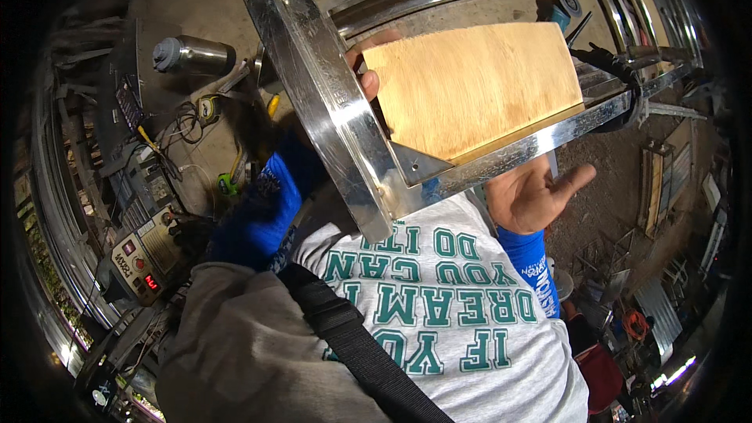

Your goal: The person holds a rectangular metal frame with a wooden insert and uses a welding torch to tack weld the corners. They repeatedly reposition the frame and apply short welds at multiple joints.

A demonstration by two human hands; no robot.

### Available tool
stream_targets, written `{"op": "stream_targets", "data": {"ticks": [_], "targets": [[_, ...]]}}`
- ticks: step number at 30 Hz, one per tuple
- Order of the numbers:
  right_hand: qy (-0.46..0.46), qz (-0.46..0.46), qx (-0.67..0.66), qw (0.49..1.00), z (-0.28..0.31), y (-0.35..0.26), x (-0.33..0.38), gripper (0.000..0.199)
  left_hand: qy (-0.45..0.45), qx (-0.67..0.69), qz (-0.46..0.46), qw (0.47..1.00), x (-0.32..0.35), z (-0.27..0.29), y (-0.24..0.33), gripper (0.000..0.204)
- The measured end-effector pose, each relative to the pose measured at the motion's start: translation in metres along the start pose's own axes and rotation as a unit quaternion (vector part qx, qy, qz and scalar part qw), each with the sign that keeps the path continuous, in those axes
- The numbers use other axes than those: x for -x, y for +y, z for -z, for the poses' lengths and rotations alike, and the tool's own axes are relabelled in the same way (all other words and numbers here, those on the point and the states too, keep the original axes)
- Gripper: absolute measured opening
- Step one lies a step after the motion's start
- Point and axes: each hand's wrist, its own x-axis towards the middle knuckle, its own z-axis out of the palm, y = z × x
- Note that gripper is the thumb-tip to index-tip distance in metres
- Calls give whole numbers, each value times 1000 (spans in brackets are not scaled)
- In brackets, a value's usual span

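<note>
A pale plywood board [474, 82] rests in the corner of a shiny metal frame [345, 110]. A small triangular metal plate [417, 165] with a hole fills that corner, by the board's lower left end. My left hand [370, 66] reaches behind the frame's wide bar, its fingers closed on the board's left edge; most of this hand is hidden. Below the frame's near bar [525, 145], my right hand [529, 196] shows its palm with the thumb stretched out to the right. Its fingers pass partly out of sight behind the bar.
Left on the floor are a steel tumbler [194, 56], a tape measure [207, 110], a green tape measure [227, 183] and cables. A machine with a red lit display [139, 266] stands lower left. A black clamp-like item [615, 70] sits on the frame. Metal scraps lie right.
</note>
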Motion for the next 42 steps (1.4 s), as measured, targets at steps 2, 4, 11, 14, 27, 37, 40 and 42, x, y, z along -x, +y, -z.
{"op": "stream_targets", "data": {"ticks": [2, 4, 11, 14, 27, 37, 40, 42], "targets": [[47, -10, 19, 999, -11, -2, -6, 78, -1, 6, 2, 1000, 1, -1, -1, 47], [124, -14, 97, 987, -10, -2, -5, 73, 1, 12, 6, 1000, 4, 1, 0, 47], [206, -34, 154, 966, -26, -1, -20, 54, 3, 58, 35, 998, 15, 3, 3, 47], [113, -54, 56, 990, -15, 0, -28, 54, 3, 84, 49, 995, 18, 5, 6, 47], [185, 10, 140, 973, -12, 1, -23, 31, 5, 184, 77, 980, 36, 10, 9, 49], [296, -9, 161, 942, -37, 3, -35, 20, -23, 351, 72, 933, 46, 18, 7, 51], [295, 5, 175, 939, -35, 6, -33, 30, -43, 434, 71, 897, 52, 22, 7, 52], [246, -6, 164, 955, -14, 0, -26, 37, -61, 479, 74, 872, 57, 27, 8, 52]]}}
